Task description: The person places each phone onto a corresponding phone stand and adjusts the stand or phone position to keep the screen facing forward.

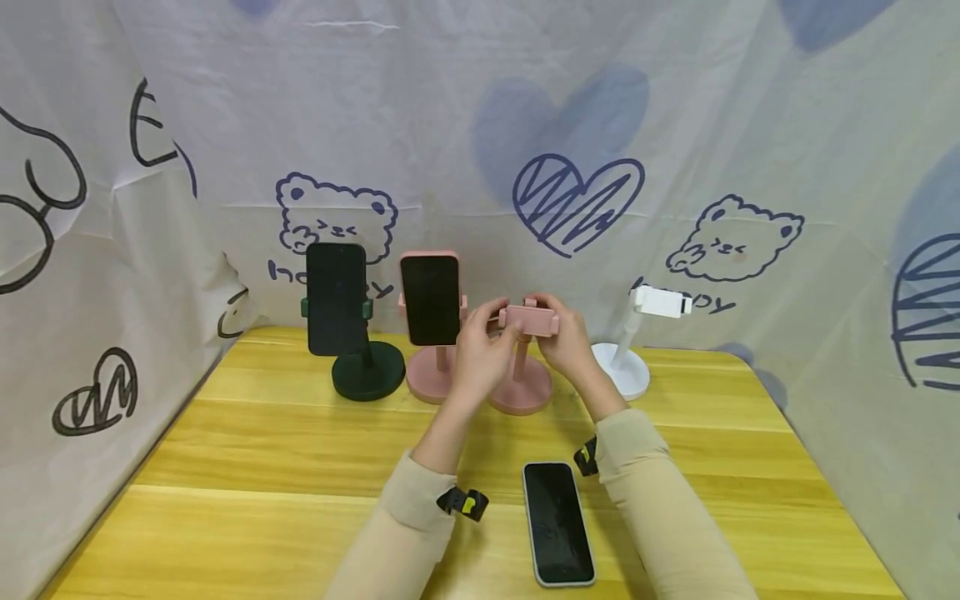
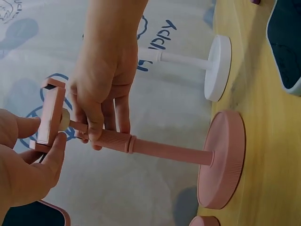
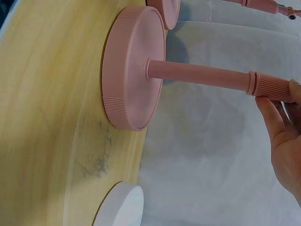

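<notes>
A pink phone stand (image 1: 521, 392) stands upright on the table between my two hands. My left hand (image 1: 483, 354) pinches the clamp head (image 1: 531, 320) at its top, thumb on the front face and fingers at the edge, as the left wrist view shows. Around the ribbed collar (image 3: 273, 87) of the stem, my right hand (image 1: 567, 337) curls its fingers. The round pink base (image 2: 222, 160) sits flat on the wood. Nothing is in the clamp. A phone (image 1: 558, 523) with a dark screen and pale edge lies face up between my forearms.
To the left, a dark green stand (image 1: 369, 372) holds a black phone (image 1: 335, 298), and another pink stand (image 1: 427, 375) holds a pink-edged phone (image 1: 431, 300). A white stand (image 1: 621, 371) is at the right. Behind the wooden table (image 1: 262, 450) hangs a printed cloth (image 1: 442, 125).
</notes>
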Motion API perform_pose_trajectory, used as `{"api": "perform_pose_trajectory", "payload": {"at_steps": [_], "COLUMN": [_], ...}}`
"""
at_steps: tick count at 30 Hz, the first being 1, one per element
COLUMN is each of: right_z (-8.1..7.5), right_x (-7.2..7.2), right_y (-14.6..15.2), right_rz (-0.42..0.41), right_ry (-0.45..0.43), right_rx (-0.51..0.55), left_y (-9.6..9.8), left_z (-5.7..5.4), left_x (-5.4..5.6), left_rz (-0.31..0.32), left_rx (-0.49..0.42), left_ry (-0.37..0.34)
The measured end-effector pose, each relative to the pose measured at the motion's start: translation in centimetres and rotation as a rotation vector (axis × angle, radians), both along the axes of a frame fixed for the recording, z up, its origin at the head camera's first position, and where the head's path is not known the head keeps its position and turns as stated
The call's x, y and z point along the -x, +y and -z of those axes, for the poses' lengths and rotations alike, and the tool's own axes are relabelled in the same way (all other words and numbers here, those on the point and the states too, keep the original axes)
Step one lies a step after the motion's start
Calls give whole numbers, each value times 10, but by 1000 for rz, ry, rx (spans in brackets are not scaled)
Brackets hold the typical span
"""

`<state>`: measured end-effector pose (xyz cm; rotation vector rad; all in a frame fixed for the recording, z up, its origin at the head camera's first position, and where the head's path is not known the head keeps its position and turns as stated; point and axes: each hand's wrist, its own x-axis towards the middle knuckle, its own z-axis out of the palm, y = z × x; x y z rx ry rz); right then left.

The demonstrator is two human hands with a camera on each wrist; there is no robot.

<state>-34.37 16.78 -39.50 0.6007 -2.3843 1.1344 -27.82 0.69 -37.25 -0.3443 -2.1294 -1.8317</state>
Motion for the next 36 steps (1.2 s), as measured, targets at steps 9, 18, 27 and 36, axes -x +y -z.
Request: {"api": "perform_pose_trajectory", "payload": {"at_steps": [9, 18, 27, 36], "right_z": [0, -2, 0, 3], "right_x": [0, -3, -3, -2], "right_y": [2, 0, -2, -1], "right_rz": [-4, 16, 32, 15], "right_ry": [9, -23, -53, 3], "right_rx": [-5, 12, 4, 33], "left_y": [6, 10, 2, -8], "left_z": [1, 2, 11, 19], "left_x": [8, 8, 8, 13], "left_rz": [-24, -68, -17, 118], "left_rx": [-135, -213, -186, -238], "left_ry": [-29, 25, 78, 104]}}
